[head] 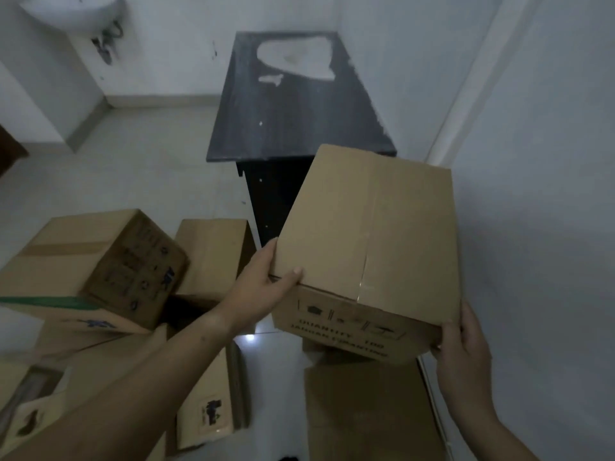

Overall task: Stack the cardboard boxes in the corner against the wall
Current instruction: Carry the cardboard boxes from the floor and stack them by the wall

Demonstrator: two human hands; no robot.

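Observation:
I hold a brown cardboard box [366, 234] with black print on its near side, raised beside the right wall. My left hand [263, 291] grips its near left corner, thumb on top. My right hand [462, 354] grips its near right bottom corner. Directly below it lies another cardboard box [369, 414] on the floor against the wall. To the left is a loose heap of several boxes, among them a tilted one with green tape [96, 264] and a plain one [213, 254] behind it.
A black cabinet [293, 104] with a worn white patch on top stands against the right wall just beyond the held box. A white sink [73, 11] hangs on the far left wall. Pale tiled floor [133, 181] lies between the sink and the boxes.

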